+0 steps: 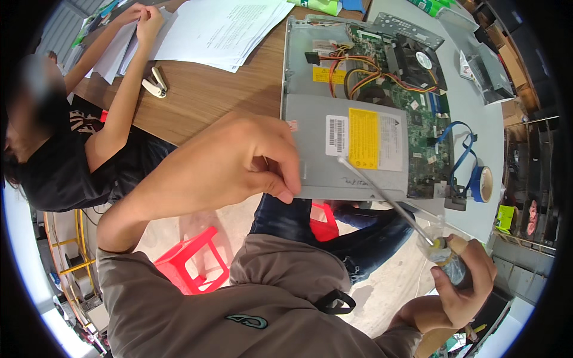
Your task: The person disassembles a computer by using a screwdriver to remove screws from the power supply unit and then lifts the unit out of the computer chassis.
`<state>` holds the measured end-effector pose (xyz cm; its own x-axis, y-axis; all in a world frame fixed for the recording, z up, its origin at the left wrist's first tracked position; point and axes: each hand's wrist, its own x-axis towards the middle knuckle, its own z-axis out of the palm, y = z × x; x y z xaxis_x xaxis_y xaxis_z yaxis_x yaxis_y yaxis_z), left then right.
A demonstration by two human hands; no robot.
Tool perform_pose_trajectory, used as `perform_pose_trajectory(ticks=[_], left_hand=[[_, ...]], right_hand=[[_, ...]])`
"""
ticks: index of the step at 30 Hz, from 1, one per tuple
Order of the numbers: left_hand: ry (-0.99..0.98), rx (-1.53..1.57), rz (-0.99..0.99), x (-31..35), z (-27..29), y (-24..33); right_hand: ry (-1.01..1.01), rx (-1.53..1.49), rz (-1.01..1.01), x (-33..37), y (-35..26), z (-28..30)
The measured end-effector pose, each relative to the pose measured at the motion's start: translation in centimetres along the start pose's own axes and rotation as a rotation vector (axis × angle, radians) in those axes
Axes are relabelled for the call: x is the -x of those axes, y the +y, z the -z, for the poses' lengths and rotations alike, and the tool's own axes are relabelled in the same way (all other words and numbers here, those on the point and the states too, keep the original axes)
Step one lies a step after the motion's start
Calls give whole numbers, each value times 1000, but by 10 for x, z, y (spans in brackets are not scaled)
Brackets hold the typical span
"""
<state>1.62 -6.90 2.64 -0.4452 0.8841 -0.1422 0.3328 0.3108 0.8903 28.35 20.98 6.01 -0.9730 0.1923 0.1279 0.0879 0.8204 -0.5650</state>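
Screwdriver (382, 196) is sitting in the right hand (468, 283), whose fingers are closing around its handle, while the shaft is slanting up and leftward from them across the computer (364, 107). Its tip is showing against the metal cover (310, 156), to the right of the left fingers. The left hand (253, 149) is curling at the computer's near left corner, thumb and forefinger drawn close; whether those fingers are pinching the edge, I cannot tell from this angle. Right of them, a yellow label (364, 140) is covering part of the metal; farther beyond, coloured wires (352, 58) and a fan (412, 65) are showing. Above the right fingers, a tape roll (476, 184) is sitting near a blue cable (456, 124). Well beyond the left fingers, a stapler (156, 86) and papers (221, 30) are lying on the worktop (215, 89), near a co-worker's hands (149, 24). Below the left fingers, a red stool (170, 268) is standing on the floor (388, 286).
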Motion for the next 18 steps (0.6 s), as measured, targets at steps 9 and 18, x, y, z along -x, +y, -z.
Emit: perform_pose_trajectory(ticks=[9, 18], left_hand=[[180, 280, 77, 13, -18, -18], [337, 403, -102, 28, -43, -48]], right_hand=[[-19, -158, 154, -23, 12, 11], [451, -454, 97, -46, 32, 26]])
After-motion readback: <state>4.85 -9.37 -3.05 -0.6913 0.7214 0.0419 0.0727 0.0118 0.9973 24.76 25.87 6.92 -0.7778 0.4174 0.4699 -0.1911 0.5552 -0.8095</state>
